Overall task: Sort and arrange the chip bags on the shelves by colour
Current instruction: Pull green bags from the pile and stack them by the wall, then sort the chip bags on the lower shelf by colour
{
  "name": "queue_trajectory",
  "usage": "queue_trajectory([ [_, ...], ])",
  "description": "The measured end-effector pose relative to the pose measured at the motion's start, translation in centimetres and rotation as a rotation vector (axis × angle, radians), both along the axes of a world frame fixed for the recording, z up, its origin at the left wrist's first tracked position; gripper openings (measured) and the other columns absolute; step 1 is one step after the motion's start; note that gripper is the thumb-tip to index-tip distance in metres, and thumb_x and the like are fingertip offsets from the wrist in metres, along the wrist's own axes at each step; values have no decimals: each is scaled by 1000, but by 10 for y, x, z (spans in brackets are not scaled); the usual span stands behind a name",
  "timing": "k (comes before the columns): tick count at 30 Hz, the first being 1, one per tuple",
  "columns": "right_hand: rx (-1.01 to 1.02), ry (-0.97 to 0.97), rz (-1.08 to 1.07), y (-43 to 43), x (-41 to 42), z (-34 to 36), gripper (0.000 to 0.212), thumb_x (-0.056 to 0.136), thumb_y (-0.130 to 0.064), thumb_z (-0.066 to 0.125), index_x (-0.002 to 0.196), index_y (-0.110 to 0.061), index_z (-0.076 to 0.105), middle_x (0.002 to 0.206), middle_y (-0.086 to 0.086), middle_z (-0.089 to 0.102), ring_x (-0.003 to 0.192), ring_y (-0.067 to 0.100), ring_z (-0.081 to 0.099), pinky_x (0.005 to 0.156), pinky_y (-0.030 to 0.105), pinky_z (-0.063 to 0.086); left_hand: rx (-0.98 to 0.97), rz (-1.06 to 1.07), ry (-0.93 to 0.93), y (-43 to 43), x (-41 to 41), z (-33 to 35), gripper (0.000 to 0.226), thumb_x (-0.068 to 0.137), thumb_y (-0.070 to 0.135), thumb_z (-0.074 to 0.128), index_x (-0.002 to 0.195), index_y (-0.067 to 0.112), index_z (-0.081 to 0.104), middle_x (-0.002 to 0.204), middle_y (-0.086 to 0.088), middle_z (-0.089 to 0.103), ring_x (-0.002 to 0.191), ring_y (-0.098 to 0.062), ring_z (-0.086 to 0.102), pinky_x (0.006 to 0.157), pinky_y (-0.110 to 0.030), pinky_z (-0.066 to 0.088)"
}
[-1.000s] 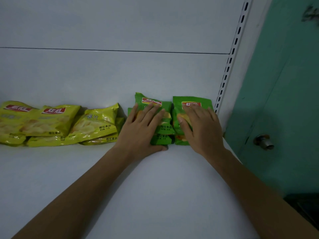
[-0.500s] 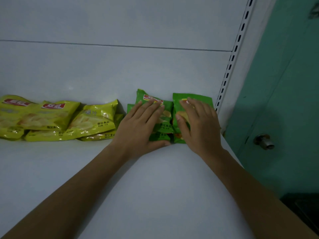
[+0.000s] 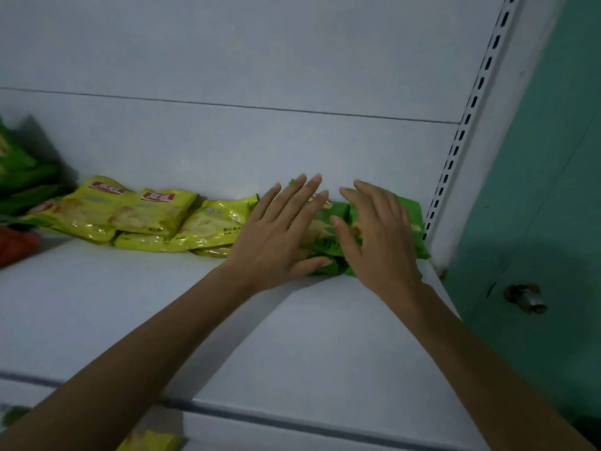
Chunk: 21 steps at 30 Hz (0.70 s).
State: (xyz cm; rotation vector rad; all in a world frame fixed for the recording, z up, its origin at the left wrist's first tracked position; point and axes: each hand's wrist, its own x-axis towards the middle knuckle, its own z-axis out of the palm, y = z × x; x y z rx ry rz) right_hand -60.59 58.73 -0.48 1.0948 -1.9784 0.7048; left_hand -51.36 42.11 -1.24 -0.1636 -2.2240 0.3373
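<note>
Green chip bags lie under left grip & right grip, both flat, unclenched; right nearer slotted upright.

Both bare arms are stretched forward. The left arm is seen coming in from the bottom left, and the right arm from the bottom right. The left hand is held flat, palm down, with its fingers straight and a little spread. The right hand is held just beside it, palm down too, with fingers straight. The thumbs are pointed toward each other.
</note>
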Motion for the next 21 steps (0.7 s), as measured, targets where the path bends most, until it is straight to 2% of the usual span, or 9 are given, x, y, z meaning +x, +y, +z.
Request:
queue_trajectory([
  [3, -23, 4, 75, -8, 31, 17, 44, 96, -40, 42, 129, -15, 55, 136, 6, 53, 126, 24, 46, 102, 41, 37, -37, 4, 60, -14, 42, 22, 82, 89, 62, 52, 146, 5, 37, 155, -13, 30, 145, -28, 26, 115, -48, 27],
  [10, -63, 22, 224, -82, 129, 25, 40, 94, -35, 46, 126, -15, 59, 132, 7, 56, 121, 27, 50, 98, 45, 43, -55, 133, 62, -85, 168, 26, 81, 88, 58, 58, 146, 5, 37, 155, -13, 30, 145, -28, 27, 113, -51, 30],
  [13, -43, 44, 310, -137, 181, 20, 39, 92, -34, 48, 124, -15, 60, 129, 7, 58, 117, 27, 52, 98, 42, 42, -54, 264, 61, -134, 247, 21, 81, 88, 60, 55, 146, 6, 36, 156, -13, 30, 145, -27, 27, 113, -50, 30],
  [17, 19, 95, 427, -212, 258, 10, 38, 92, -35, 48, 121, -14, 62, 126, 7, 60, 117, 27, 54, 101, 37, 35, 18, 507, 0, -196, 357, 11, 84, 90, 66, 41, 150, 10, 28, 159, -9, 23, 146, -25, 21, 117, -44, 23],
  [21, 72, 95, 501, -270, 320, -6, 39, 93, -37, 46, 119, -13, 62, 124, 6, 61, 117, 24, 52, 99, 35, 35, 78, 651, -44, -239, 439, -9, 85, 89, 66, 42, 150, 10, 29, 159, -8, 23, 146, -25, 22, 116, -43, 23],
])
